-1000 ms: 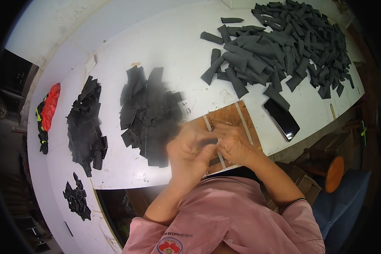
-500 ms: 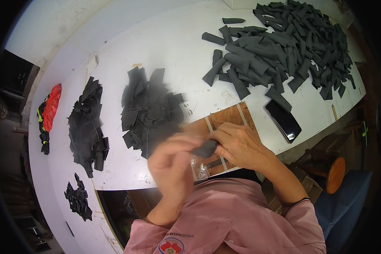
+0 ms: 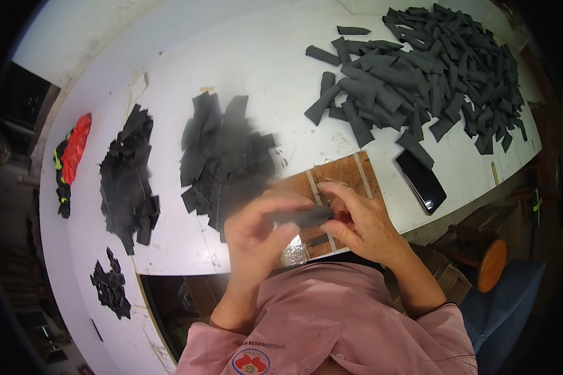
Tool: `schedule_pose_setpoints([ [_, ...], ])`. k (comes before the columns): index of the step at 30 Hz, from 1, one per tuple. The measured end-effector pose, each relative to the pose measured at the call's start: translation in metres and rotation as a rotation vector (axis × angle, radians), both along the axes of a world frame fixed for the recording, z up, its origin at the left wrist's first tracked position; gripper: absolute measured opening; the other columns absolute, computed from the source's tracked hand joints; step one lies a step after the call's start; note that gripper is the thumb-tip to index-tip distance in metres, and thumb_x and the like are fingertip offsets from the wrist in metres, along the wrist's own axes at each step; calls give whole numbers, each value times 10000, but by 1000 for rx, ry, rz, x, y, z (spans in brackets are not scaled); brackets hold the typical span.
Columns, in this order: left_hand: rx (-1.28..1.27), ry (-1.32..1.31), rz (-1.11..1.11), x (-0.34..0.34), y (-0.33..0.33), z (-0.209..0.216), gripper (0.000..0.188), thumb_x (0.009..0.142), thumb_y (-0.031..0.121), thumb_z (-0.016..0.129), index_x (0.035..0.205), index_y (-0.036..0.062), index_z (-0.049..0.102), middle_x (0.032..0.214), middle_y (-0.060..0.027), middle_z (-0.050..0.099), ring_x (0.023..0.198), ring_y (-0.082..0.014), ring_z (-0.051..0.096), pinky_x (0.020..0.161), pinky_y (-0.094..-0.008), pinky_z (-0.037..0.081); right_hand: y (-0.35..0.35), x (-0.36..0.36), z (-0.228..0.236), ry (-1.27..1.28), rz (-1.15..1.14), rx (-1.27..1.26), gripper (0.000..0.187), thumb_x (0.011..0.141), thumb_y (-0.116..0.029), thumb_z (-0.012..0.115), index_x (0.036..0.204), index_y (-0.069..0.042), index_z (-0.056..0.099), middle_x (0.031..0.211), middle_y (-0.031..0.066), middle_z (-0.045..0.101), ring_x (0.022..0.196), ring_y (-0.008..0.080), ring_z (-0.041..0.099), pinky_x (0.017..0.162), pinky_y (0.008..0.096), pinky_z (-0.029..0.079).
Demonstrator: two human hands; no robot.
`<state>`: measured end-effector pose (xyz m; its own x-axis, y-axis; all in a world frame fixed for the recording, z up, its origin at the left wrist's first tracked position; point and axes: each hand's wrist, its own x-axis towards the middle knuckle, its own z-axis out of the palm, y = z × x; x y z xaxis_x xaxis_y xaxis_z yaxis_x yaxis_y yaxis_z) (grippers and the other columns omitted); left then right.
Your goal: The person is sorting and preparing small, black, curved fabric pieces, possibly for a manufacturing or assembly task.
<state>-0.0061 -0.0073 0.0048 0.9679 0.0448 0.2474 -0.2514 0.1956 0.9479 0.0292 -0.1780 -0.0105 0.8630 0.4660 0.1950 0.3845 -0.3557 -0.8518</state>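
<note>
Here, both hands — left hand [image 3: 256,240], right hand [image 3: 363,222] — pinch dark strip [image 3: 303,217] (lying left-right).

White bench [image 3: 244,69], long, runs from lower left to upper right. Far right end: large heap of dark grey strips [image 3: 419,69], loosely spread. Near its lower edge, a black phone [image 3: 421,181] lies flat, screen dark, close to the bench edge. Centre: pile of flat dark grey pieces [image 3: 222,156]. To its left, a second pile, blacker [image 3: 128,178]. Small black cluster [image 3: 111,284] near the lower left end. Red and black bundle [image 3: 70,159] at the far left edge. Wooden board [image 3: 344,175] on the near edge. Round orange stool [image 3: 491,262] below right.
</note>
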Motion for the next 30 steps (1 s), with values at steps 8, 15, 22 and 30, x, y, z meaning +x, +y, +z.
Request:
schedule_pose_setpoints([
  [8, 61, 228, 495, -14, 29, -26, 118, 766, -5, 570, 883, -7, 589, 891, -88, 603, 769, -106, 555, 693, -212, 436, -4, 18, 32, -279, 210, -150, 109, 691, -43, 553, 790, 2, 559, 668, 111, 557, 602, 263, 554, 530, 326, 431],
  [15, 949, 337, 610, -57, 65, -101, 418, 638, 112, 643, 1008, -30, 512, 940, -183, 532, 879, -321, 525, 766, -363, 421, -17, 80, 34, 211, -282, 492, 293, 871, -278, 473, 918, -9, 581, 541, -25, 462, 461, 38, 388, 439, 189, 307],
  [22, 1102, 305, 692, -71, 59, -117, 211, 669, -5, 587, 875, -7, 541, 835, -160, 533, 779, -337, 504, 685, -372, 414, 17, -32, -26, 714, 177, 129, 261, 848, -272, 528, 898, -17, 560, 696, 27, 543, 593, 80, 517, 528, 192, 417],
  [30, 1130, -393, 387, -80, 36, -81, 305, 546, -95, 573, 828, 20, 587, 827, -120, 538, 689, -225, 513, 567, -270, 422, 71, -23, -53, 1242, 150, 396, 271, 825, -273, 568, 885, -9, 579, 729, -5, 572, 639, 65, 525, 577, 208, 449],
])
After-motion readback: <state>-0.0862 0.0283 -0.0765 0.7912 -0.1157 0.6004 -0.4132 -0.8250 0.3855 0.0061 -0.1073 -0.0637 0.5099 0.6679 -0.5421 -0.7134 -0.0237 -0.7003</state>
